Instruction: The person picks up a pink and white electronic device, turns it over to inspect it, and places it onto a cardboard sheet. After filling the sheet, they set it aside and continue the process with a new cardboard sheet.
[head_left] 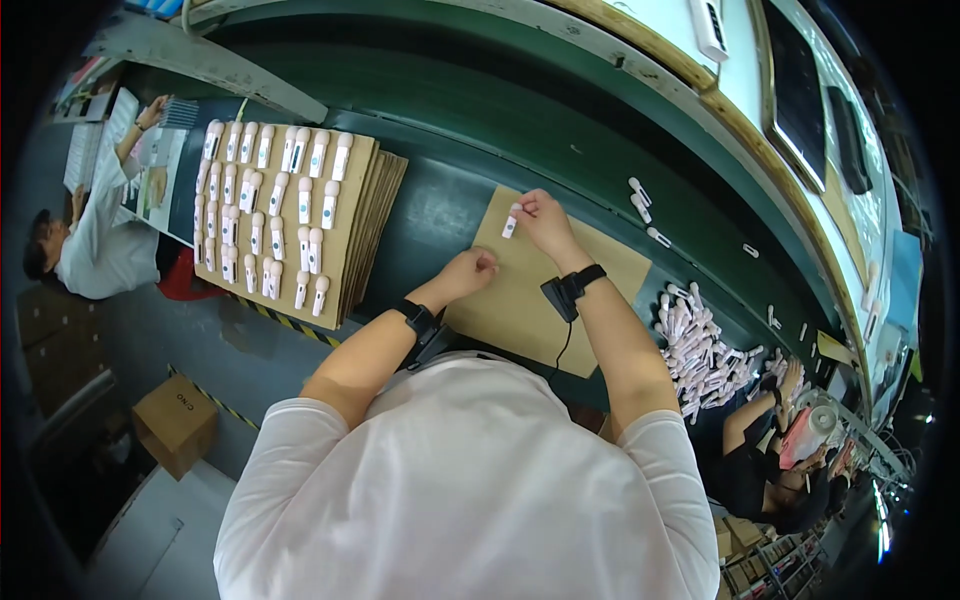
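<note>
My right hand (546, 226) pinches a small white stick-shaped device (510, 221) over the far part of a brown cardboard sheet (568, 300). The device's narrow body carries a dark spot. Lower and to the left, my left hand (472, 273) is curled with its fingers drawn together above the sheet's left edge; whether anything is inside I cannot make out. The sheet lies on the dark green bench in front of me, with no other device on it.
To the left stands a stack of cardboard sheets (362, 240), its top bearing rows of pink-capped white devices (304, 200). A heap of similar devices (695, 340) lies at right, with several strays (640, 200) beyond. Co-workers sit at left (100, 245) and right (755, 460).
</note>
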